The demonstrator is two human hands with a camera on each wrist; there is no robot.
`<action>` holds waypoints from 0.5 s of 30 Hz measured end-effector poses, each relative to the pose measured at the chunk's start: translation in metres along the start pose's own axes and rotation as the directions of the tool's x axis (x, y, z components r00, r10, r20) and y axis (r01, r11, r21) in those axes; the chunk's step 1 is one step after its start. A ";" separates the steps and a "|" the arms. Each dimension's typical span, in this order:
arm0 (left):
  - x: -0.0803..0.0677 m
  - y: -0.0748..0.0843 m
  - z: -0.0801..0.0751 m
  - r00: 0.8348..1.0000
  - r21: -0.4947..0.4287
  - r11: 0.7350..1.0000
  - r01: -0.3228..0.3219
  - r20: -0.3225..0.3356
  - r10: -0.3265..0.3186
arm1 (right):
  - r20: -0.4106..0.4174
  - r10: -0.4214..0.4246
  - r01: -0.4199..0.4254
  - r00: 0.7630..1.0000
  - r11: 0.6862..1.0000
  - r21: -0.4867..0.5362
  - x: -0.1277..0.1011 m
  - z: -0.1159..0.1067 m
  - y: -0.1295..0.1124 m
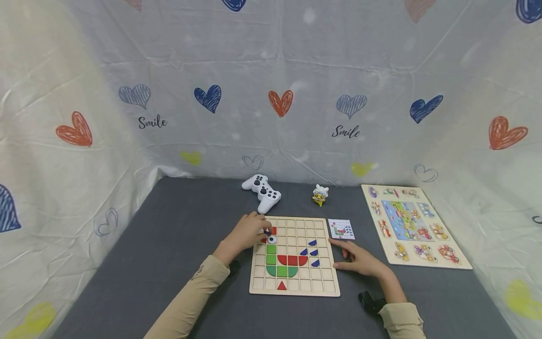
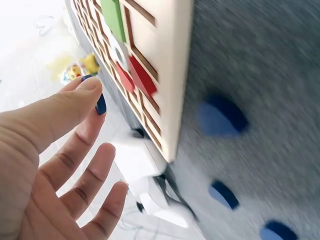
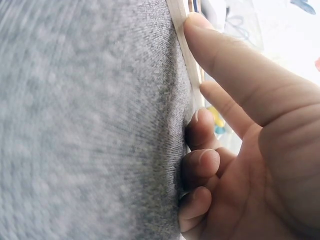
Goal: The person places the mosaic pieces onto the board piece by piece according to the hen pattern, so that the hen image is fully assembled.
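Note:
My left hand (image 1: pixel 247 233) is over the upper left corner of a wooden grid board (image 1: pixel 305 285). Between thumb and index finger it pinches a small blue puzzle piece (image 2: pixel 101 104); the other fingers are loosely bent. Below the hand, an eye piece (image 1: pixel 272 239) and red pieces (image 2: pixel 142 75) lie in the grid. Green pieces (image 1: pixel 271 259), a row of red pieces (image 1: pixel 292 260), a red triangle (image 1: pixel 282 286) and several blue pieces (image 1: pixel 315 263) fill other squares. My right hand (image 1: pixel 360 259) touches the board's right edge with thumb and index fingertip, its other fingers curled.
Loose blue pieces (image 2: pixel 222 117) lie on the dark cloth left of the board. Behind the board are a white game controller (image 1: pixel 262 192) and a small figurine (image 1: pixel 320 195). A pattern card (image 1: pixel 341 229) sits at its upper right, and a picture puzzle board (image 1: pixel 423 261) lies farther right.

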State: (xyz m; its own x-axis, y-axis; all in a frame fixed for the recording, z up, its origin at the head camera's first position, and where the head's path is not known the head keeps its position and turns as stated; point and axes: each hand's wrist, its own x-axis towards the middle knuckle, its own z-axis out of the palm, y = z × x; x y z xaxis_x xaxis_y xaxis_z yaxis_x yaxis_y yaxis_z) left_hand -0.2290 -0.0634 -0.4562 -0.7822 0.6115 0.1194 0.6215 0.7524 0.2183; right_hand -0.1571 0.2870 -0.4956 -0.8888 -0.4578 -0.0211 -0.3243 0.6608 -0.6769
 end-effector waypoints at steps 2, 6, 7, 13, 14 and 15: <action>0.003 0.005 0.001 1.000 0.007 1.000 -0.013 0.006 0.013 | 0.000 -0.002 0.002 1.000 1.000 0.002 0.000 0.000 0.000; 0.008 0.014 0.004 0.999 0.021 0.999 -0.042 0.012 0.042 | 0.001 -0.011 0.011 1.000 1.000 0.001 0.000 0.000 0.000; 0.010 0.017 0.005 0.999 0.022 0.999 -0.048 0.013 0.048 | 0.001 -0.012 0.012 1.000 1.000 0.001 0.000 0.000 0.000; 0.019 0.030 0.008 0.996 0.022 0.997 -0.074 0.043 0.073 | 0.002 -0.006 0.006 1.000 1.000 0.002 -0.001 0.000 -0.001; 0.021 0.032 0.009 0.996 0.023 0.997 -0.079 0.050 0.078 | 0.002 -0.004 0.004 1.000 1.000 0.002 -0.001 0.000 -0.001; 0.023 0.034 0.009 0.995 0.020 0.996 -0.083 0.059 0.082 | 0.002 -0.003 0.003 1.000 1.000 0.001 -0.001 0.000 -0.001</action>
State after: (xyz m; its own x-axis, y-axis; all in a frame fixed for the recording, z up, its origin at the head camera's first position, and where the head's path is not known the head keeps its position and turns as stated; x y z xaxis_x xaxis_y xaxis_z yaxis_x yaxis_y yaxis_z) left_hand -0.2252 -0.0215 -0.4549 -0.7249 0.6842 0.0795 0.6850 0.7038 0.1886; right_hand -0.1560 0.2866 -0.4944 -0.8874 -0.4605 -0.0206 -0.3262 0.6590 -0.6777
